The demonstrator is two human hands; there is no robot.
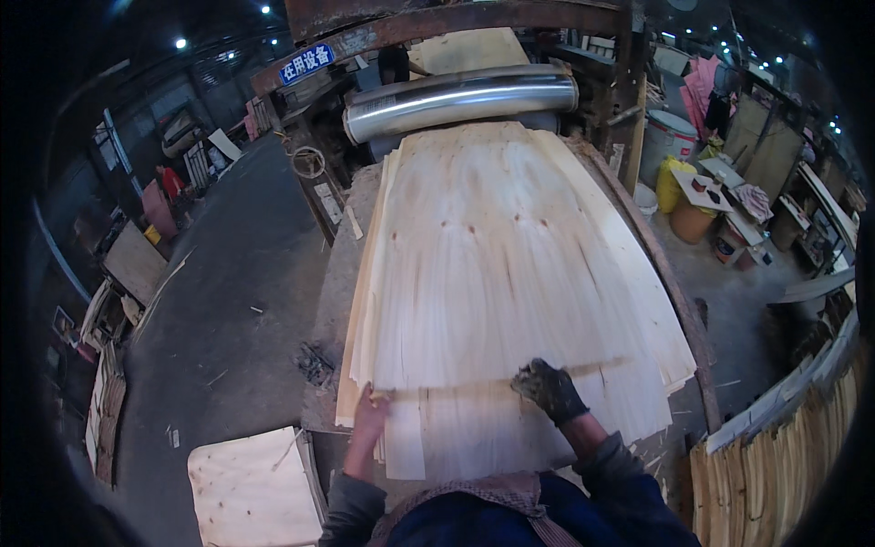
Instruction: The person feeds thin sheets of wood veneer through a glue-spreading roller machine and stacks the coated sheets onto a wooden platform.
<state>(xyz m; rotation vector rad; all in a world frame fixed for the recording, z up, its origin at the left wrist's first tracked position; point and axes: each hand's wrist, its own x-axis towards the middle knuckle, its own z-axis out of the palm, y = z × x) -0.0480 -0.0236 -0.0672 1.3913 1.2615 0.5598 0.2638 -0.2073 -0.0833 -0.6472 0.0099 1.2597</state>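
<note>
A stack of pale wood veneer sheets lies on the bench before me, and its top veneer sheet [483, 273] has dark knots and streaks. My bare left hand [369, 417] pinches the near left corner of that sheet. My right hand [552, 392], in a dark glove, is closed at the sheet's near edge, right of the middle. Below this edge another veneer sheet [483, 438] shows, reaching toward my waist. The far end of the stack lies close to a shiny metal roller [465, 96].
A rusty machine frame [629, 100] carries the roller, with a blue sign [306, 64] on it. Square veneer pieces [251, 488] lie at lower left. Upright veneer sheets [775, 447] stand at lower right. A large drum [668, 141] and buckets stand at the right.
</note>
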